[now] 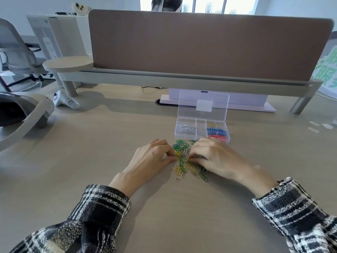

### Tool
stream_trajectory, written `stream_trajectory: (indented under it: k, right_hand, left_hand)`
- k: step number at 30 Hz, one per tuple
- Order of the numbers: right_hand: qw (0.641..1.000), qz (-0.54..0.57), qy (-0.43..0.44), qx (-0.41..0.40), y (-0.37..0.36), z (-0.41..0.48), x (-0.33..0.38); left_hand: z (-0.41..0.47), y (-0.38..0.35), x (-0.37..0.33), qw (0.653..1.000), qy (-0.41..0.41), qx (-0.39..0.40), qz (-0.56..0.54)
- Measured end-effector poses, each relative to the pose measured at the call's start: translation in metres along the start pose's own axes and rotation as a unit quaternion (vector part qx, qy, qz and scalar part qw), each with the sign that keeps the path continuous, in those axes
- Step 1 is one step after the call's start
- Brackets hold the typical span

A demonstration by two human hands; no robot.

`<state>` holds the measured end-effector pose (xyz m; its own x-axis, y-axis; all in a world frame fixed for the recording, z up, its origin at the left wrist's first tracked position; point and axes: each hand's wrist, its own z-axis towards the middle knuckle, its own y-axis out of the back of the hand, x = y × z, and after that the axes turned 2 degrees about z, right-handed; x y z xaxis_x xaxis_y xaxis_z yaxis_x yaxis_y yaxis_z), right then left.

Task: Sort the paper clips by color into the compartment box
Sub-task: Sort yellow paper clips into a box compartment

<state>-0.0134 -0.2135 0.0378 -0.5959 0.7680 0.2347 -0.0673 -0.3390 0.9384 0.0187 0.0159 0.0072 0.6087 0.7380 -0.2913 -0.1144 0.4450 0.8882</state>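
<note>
Clips (184, 168) between left hand (151, 158), right hand (214, 159).

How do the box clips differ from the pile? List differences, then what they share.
Box clips are sorted by colour: silver, blue, red; the pile mixes green, yellow, silver. Box clips sit inside the box; the pile lies loose on the table. Left hand and right hand pinch at the pile; box clips lie untouched. Shared: wire paper clips.

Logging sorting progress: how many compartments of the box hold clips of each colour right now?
Silver clips: 1
Yellow clips: 1
Blue clips: 1
Red clips: 1
Total: 4 compartments of the box in use
</note>
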Motion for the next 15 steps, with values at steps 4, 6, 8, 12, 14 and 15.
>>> stream_trajectory:
  k: [4, 6, 8, 12, 14, 15]
  right_hand:
    - [0.999, 0.03, -0.019, -0.034, 0.006, -0.006, -0.002]
    - [0.998, 0.046, -0.031, -0.039, 0.008, -0.009, -0.003]
    - [0.995, 0.077, -0.043, -0.04, 0.009, -0.011, -0.002]
    - [0.992, 0.123, -0.042, -0.006, 0.011, -0.012, -0.001]
    - [0.991, 0.13, -0.032, 0.015, 0.011, -0.012, -0.001]
    - [0.991, 0.129, -0.027, 0.022, 0.011, -0.012, -0.002]
  left_hand:
    - [0.0, 0.002, 0.001, 1.0, 0.006, -0.001, -0.014]
    - [-0.001, 0.005, 0.0, 0.999, 0.018, -0.005, -0.036]
    - [-0.004, 0.01, -0.001, 0.996, 0.033, -0.001, -0.078]
    - [-0.007, 0.015, 0.0, 0.984, -0.024, 0.041, -0.17]
    - [-0.007, 0.013, 0.0, 0.982, -0.045, 0.065, -0.169]
    - [-0.007, 0.012, 0.001, 0.983, -0.054, 0.073, -0.161]
